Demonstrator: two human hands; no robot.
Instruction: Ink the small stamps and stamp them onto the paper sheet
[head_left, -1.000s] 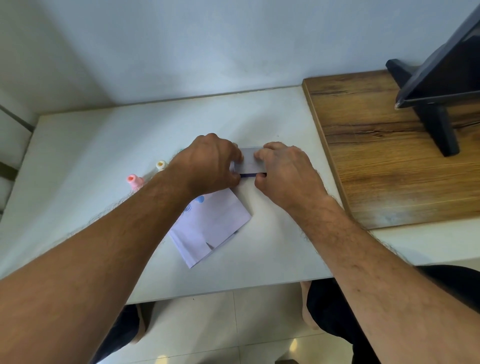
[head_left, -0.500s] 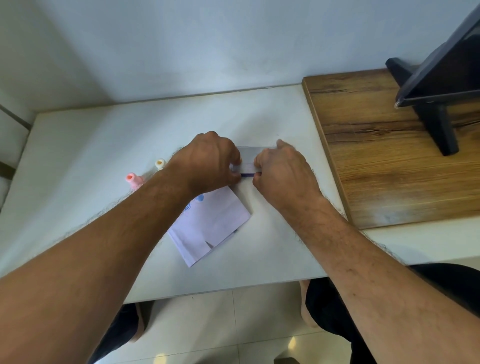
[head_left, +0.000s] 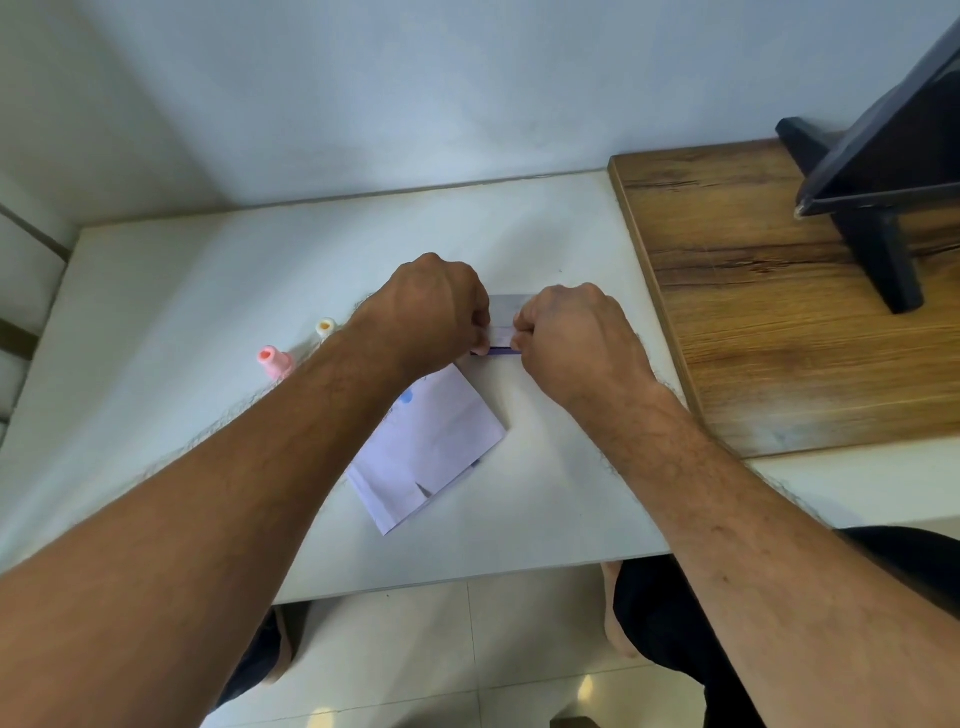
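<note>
No writing can be read. A small grey ink pad (head_left: 503, 326) is being pinched at its two ends by the left hand (head_left: 434, 312) and right hand (head_left: 574, 338) on the white tabletop (head_left: 208, 291). The paper sheet (head_left: 426, 447) is lying just in front, partly hidden under the left arm. A pink stamp (head_left: 274, 361) and a yellow stamp (head_left: 325, 327) are standing to the left.

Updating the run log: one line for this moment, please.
step: opening ink pad case | left hand: grips case | right hand: grips case | paper sheet: near side, blue mark | pink stamp, yellow stamp: untouched
</note>
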